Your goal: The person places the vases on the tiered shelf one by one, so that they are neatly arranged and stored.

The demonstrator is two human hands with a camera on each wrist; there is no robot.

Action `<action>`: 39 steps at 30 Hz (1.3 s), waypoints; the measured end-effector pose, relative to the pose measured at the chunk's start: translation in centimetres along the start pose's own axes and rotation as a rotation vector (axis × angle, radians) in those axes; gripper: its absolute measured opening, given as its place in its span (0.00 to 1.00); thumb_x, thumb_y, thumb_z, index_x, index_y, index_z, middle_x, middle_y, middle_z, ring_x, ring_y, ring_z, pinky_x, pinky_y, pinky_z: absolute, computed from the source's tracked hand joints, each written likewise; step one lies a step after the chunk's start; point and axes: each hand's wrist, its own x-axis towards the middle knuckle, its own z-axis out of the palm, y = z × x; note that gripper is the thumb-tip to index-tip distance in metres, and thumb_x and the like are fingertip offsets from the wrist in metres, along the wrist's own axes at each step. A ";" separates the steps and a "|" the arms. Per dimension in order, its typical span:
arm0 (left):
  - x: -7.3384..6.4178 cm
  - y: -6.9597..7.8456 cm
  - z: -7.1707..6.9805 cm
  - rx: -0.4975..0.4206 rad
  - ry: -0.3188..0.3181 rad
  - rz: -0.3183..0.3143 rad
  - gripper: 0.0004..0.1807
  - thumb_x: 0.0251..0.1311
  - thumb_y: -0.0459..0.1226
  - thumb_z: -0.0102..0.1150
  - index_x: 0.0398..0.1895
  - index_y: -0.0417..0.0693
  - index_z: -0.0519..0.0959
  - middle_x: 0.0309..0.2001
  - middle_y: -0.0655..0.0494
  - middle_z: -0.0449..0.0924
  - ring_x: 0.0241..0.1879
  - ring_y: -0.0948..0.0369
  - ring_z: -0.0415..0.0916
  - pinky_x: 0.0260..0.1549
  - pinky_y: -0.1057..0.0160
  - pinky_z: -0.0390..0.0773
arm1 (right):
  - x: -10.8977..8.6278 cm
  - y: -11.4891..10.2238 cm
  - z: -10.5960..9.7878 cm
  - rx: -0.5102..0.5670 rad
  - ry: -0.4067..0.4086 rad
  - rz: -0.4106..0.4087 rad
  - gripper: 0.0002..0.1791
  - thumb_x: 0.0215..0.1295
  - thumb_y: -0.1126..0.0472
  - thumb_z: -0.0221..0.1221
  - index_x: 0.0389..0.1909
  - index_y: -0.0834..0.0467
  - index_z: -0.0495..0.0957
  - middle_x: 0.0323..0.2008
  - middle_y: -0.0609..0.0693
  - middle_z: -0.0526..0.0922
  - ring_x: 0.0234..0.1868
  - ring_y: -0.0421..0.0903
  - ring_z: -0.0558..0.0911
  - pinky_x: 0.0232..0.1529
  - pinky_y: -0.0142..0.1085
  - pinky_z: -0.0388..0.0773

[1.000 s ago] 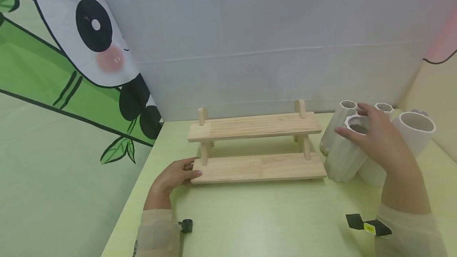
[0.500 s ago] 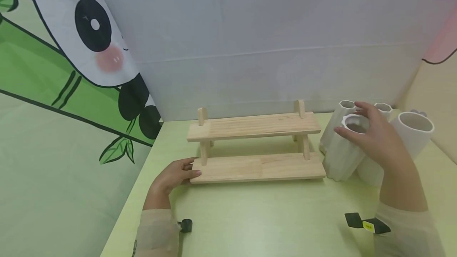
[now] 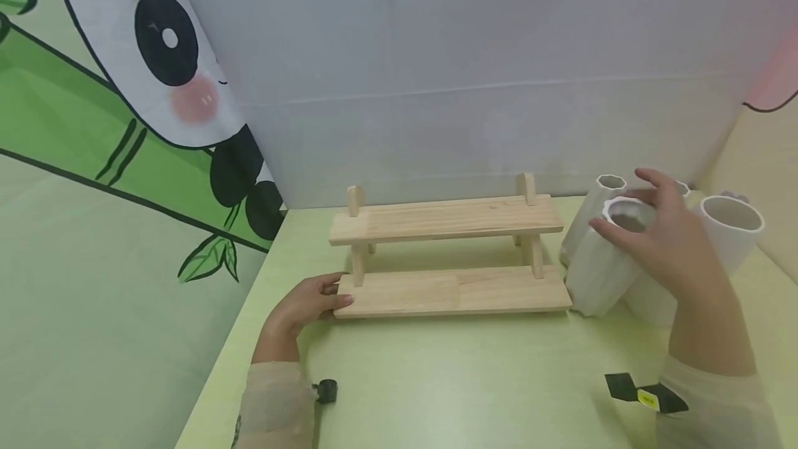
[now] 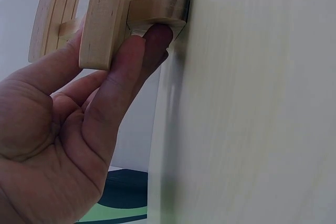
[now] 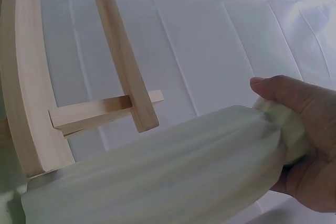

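Note:
A two-tier wooden shelf (image 3: 451, 293) stands on the table. My left hand (image 3: 309, 305) grips the left end of its lower board; in the left wrist view, fingers (image 4: 113, 95) reach under the board beside a wooden foot (image 4: 160, 11). To the right of the shelf is a tall white fluted vase (image 3: 598, 276) with a scalloped rim. My right hand (image 3: 676, 241) is around the top of this vase, thumb at the near left, index finger raised. In the right wrist view, the vase's ribbed body (image 5: 157, 174) lies close to the shelf's end; its neck (image 5: 283, 124) sits between thumb and fingers.
Behind the held vase stand a narrower white vase (image 3: 607, 186), another mostly hidden by the hand, and a wide white vase (image 3: 729, 227) at the right. A white cloth (image 3: 436, 123) hangs behind the pale yellow-green table (image 3: 461, 373).
My right index finger has lifted away from the vase's rim. The shelf, left hand and vases hold their places; the head view has shifted slightly.

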 end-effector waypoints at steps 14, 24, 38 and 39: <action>-0.3 0.2 0.1 -0.001 0.020 -0.006 0.42 0.54 0.44 0.72 0.73 0.48 0.65 0.66 0.44 0.73 0.49 0.58 0.82 0.43 0.59 0.83 | -1.3 -1.8 -1.8 0.079 0.133 0.005 0.55 0.55 0.41 0.69 0.75 0.30 0.41 0.56 0.32 0.76 0.63 0.42 0.65 0.53 0.29 0.58; -0.2 0.3 0.1 -0.002 0.038 -0.030 0.43 0.52 0.46 0.73 0.72 0.49 0.66 0.66 0.45 0.73 0.50 0.57 0.82 0.48 0.57 0.82 | -1.6 -4.2 -1.2 0.214 0.200 -0.044 0.51 0.52 0.52 0.74 0.73 0.35 0.53 0.48 0.28 0.78 0.51 0.30 0.71 0.41 0.16 0.63; 0.3 0.8 0.6 0.000 0.037 -0.019 0.42 0.52 0.46 0.73 0.71 0.50 0.67 0.64 0.46 0.75 0.50 0.56 0.83 0.50 0.55 0.81 | -0.9 -5.4 0.9 0.182 0.124 -0.137 0.52 0.51 0.52 0.75 0.73 0.37 0.53 0.53 0.34 0.78 0.48 0.29 0.73 0.39 0.16 0.68; 0.3 0.9 0.6 -0.003 0.034 -0.018 0.42 0.53 0.45 0.73 0.71 0.50 0.67 0.64 0.45 0.75 0.50 0.56 0.83 0.50 0.55 0.81 | -0.8 -5.6 1.0 0.178 0.120 -0.146 0.52 0.51 0.52 0.75 0.73 0.38 0.53 0.52 0.35 0.77 0.47 0.30 0.73 0.39 0.16 0.68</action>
